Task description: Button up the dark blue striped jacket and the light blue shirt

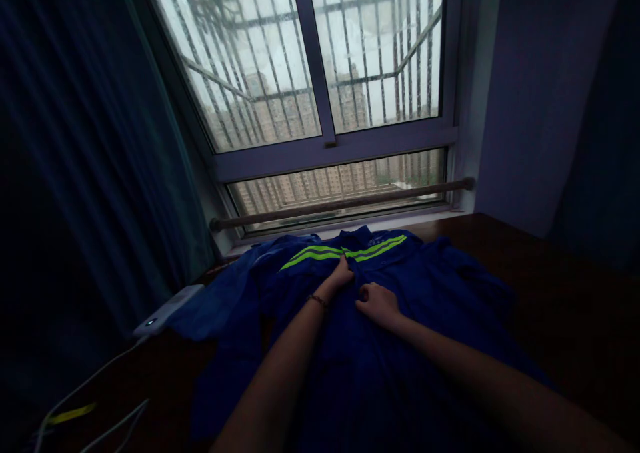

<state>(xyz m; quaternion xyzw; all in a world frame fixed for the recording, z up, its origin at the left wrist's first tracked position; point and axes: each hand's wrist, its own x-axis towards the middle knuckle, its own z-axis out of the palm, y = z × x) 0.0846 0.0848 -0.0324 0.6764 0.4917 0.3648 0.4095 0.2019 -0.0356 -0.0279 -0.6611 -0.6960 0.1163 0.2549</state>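
A dark blue jacket (430,286) with two bright green stripes (310,255) across its chest lies spread flat on a dark wooden surface (560,286). My left hand (341,274), with a bead bracelet on the wrist, pinches the jacket's front opening just below the stripes. My right hand (376,301) is curled closed on the fabric of the front edge a little lower and to the right. Both forearms reach in from the bottom of the view over the jacket.
A white power strip (167,309) lies at the left edge of the surface, with white cables (100,399) trailing toward the bottom left. A barred window (320,93) with a wooden rod (345,204) stands behind. A dark curtain (100,159) hangs at the left.
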